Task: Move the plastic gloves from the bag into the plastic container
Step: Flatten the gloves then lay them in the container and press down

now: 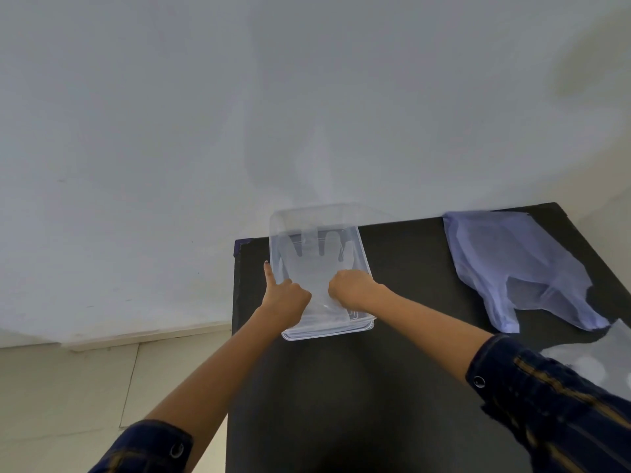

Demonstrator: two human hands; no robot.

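Midway | one glove (316,268) flat in container (362,254) at desk (392,387) far-left corner | left hand (286,299) and right hand (351,291) fingers curled, pressing it | bag (512,264) far-right, contents unclear

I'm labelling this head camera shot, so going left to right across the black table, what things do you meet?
Left hand → right hand, both at the clear plastic container holding a plastic glove → purple bag → more clear plastic at the right edge.
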